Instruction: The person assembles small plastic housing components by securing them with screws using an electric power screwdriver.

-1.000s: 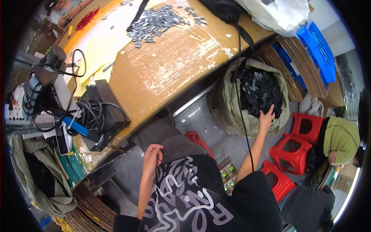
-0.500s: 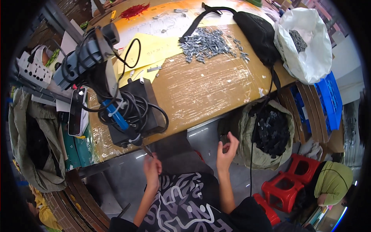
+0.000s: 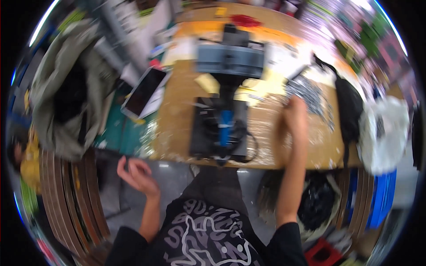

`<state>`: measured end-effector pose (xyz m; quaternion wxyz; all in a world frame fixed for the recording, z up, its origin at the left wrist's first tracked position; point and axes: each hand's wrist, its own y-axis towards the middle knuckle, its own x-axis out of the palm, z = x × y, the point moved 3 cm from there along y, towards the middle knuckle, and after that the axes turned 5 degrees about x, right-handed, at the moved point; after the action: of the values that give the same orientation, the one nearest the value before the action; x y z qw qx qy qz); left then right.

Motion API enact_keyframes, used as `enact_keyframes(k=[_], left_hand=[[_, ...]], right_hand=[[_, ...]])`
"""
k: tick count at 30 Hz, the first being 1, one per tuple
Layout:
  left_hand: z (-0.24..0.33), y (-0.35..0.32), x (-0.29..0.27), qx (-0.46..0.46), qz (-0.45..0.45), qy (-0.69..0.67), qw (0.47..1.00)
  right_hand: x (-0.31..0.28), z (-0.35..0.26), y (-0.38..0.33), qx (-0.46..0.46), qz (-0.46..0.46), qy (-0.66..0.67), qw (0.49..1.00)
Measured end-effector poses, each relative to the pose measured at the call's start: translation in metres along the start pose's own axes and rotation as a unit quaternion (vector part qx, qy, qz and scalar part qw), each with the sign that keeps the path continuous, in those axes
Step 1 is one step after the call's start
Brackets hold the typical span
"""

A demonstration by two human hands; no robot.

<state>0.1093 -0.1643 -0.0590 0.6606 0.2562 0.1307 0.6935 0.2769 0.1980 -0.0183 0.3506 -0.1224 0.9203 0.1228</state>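
Observation:
My right hand [image 3: 296, 113] reaches over the table to the near-left edge of a pile of small grey metal parts [image 3: 308, 95]; its fingertips are blurred, so any part between them cannot be made out. My left hand [image 3: 138, 176] hovers off the table's near edge, fingers loosely bent and apart, with nothing in it. Between the hands stands a bench device with a blue-grey head [image 3: 230, 61], a blue-handled tool [image 3: 225, 128] and a black base [image 3: 199, 133] with looped cables.
A phone [image 3: 144, 93] lies at the table's left. Beyond it stands a sack [image 3: 49, 102]. At the right are a black pouch [image 3: 349, 104], a white bag [image 3: 386, 150] and, below the table edge, a sack of black pieces [image 3: 317, 201]. Red strands [image 3: 245, 20] lie at the back.
My view has swung left. My right hand has moved from below the table edge up to the metal parts. My left hand has moved left, away from the blue-handled tool's tip.

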Motion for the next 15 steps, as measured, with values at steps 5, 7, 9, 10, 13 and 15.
enact_keyframes(k=[5, 7, 9, 10, 13, 15], left_hand=[[-0.009, 0.090, -0.021, 0.064, 0.016, 0.024, 0.998], [-0.018, 0.131, -0.042, 0.091, 0.003, 0.124, 0.988], [-0.014, 0.165, -0.047, 0.091, -0.013, 0.292, 0.952], [-0.005, 0.181, -0.046, 0.068, -0.014, 0.390, 0.918], [-0.026, 0.232, -0.074, 0.229, -0.072, 0.598, 0.765], [-0.055, 0.255, -0.087, 0.154, -0.137, 0.670, 0.713]], right_hand=[[-0.004, 0.019, 0.019, -0.130, -0.024, -0.253, 0.958], [0.011, 0.000, 0.026, -0.109, -0.065, -0.307, 0.943], [0.017, 0.001, 0.034, -0.113, -0.086, -0.329, 0.933], [0.018, -0.002, 0.038, -0.118, -0.099, -0.328, 0.932], [0.017, -0.014, 0.038, -0.143, -0.091, -0.324, 0.931], [0.013, -0.006, 0.046, -0.128, -0.101, -0.268, 0.950]])
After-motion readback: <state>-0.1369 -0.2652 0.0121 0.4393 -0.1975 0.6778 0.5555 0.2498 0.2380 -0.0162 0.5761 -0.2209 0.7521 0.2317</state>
